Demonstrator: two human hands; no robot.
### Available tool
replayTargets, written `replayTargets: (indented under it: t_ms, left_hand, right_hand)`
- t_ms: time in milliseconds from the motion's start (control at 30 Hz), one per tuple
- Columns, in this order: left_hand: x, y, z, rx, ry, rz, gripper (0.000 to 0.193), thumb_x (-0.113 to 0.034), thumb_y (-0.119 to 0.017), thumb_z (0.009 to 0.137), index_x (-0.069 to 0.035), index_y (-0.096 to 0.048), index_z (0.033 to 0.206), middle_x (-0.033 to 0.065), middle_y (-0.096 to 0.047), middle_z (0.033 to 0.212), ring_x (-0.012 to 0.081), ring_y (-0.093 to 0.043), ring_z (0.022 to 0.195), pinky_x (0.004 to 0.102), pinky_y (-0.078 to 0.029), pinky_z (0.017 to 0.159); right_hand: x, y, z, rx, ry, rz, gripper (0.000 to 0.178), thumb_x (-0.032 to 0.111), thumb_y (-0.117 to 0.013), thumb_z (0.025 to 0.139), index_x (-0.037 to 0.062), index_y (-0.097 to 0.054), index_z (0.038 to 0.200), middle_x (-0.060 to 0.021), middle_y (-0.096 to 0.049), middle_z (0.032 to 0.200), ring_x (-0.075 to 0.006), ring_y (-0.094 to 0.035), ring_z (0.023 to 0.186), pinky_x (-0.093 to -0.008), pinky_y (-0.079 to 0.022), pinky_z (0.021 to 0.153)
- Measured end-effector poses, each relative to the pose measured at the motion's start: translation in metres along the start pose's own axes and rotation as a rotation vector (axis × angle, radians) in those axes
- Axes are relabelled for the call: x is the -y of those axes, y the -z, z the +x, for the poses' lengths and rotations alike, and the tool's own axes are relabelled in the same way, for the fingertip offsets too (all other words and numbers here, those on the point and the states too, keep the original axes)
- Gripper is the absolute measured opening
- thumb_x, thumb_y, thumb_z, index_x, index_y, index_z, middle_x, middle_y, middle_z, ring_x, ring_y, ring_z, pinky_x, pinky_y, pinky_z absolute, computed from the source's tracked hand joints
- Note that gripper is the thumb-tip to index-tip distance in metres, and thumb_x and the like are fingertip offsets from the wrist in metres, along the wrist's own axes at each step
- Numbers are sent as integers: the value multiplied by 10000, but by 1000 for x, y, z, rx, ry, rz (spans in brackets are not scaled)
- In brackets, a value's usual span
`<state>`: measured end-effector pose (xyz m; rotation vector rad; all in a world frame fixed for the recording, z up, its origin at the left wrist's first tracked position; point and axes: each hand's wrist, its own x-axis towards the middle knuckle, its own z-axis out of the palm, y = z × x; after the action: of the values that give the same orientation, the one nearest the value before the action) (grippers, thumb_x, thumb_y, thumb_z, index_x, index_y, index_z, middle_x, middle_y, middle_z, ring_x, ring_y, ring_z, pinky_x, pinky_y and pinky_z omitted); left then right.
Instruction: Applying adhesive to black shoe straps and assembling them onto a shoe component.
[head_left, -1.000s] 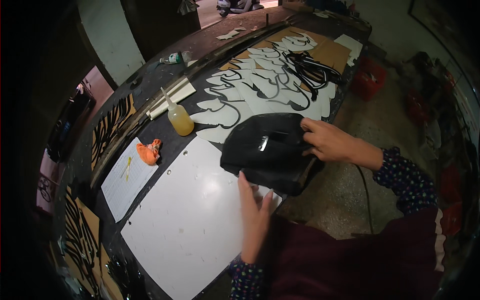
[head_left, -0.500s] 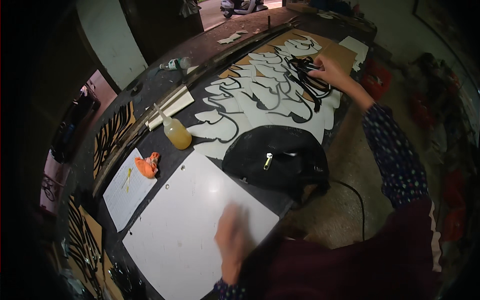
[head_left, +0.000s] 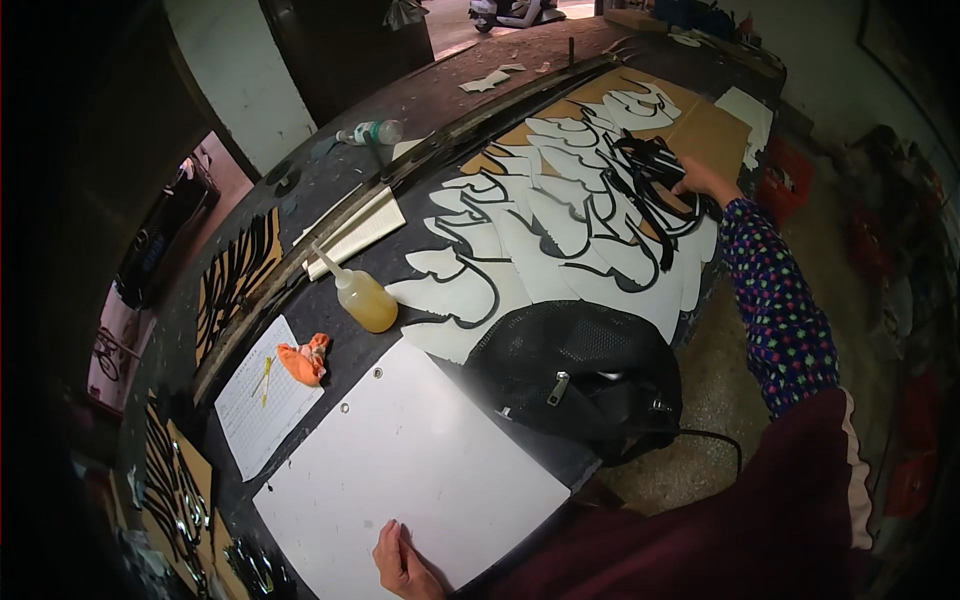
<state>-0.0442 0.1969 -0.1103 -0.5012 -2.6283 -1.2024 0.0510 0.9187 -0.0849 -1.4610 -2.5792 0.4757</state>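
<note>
At the far right end of the worktop [head_left: 330,190], the right hand [head_left: 703,180] reaches out at full arm's length and its fingers close on a tangle of black cut strips [head_left: 650,185] lying on the white cut-out shapes [head_left: 560,235], close to the worktop's right edge. The left hand [head_left: 402,562] rests flat, fingers together, on the near edge of a large white sheet [head_left: 410,470] with two small holes along its far side; that sheet reaches right up to the worktop's near edge. Just beside the sheet's right corner sits a black mesh bag [head_left: 580,375], overhanging the near edge, with a black cord trailing off it toward the floor. A squeeze bottle of amber liquid [head_left: 362,297] stands between the sheet and the white shapes, and an orange crumpled scrap [head_left: 303,358] lies on a printed paper [head_left: 262,400] toward the left edge. Bare dark surface shows beyond the long strip [head_left: 400,175] running across the worktop.
</note>
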Motion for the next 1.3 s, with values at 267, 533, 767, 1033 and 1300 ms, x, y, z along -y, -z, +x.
replayTargets:
  t_ms: [267,533,767,1033,1300]
  left_hand:
    - [3,6,-1,51,52,-22,230,-97,-510,924,48,-651,1035,187,-647,1080,271,-613,1019,347,-450,923]
    - [29,-8,-3,11,37,-270,271,108,-482,834,25,-642,1037,144,-626,1095,236,-558,970,310,-477,838]
    - [23,0,-6,20,35,-285,224,54,-531,854,22,-641,1047,145,-630,1074,226,-564,964,302,-471,836]
    - [32,2,-10,-6,-48,-307,187,4,-577,864,17,-645,1038,147,-637,1038,234,-587,920,293,-474,807]
    - [10,16,-1,254,239,-610,436,-53,-646,812,-18,-540,1233,135,-562,1194,196,-548,1026,269,-462,836]
  right_hand:
    - [13,44,-16,-213,232,-46,406,48,-690,635,-19,-606,1026,-183,-635,916,-296,-615,896,-374,-471,778]
    - [135,139,-83,-303,464,-149,314,33,-686,642,-30,-623,944,-186,-644,822,-300,-634,769,-389,-489,691]
    - [262,183,-153,-283,765,-309,430,34,-707,571,6,-654,997,-197,-650,850,-303,-636,819,-390,-490,712]
    - [378,201,-227,-221,1025,-415,451,223,-690,759,143,-574,1188,-105,-662,1044,-272,-645,826,-337,-507,806]
    - [445,114,-343,-158,1263,-326,302,149,-635,723,168,-660,1023,-103,-667,822,-295,-646,815,-405,-507,702]
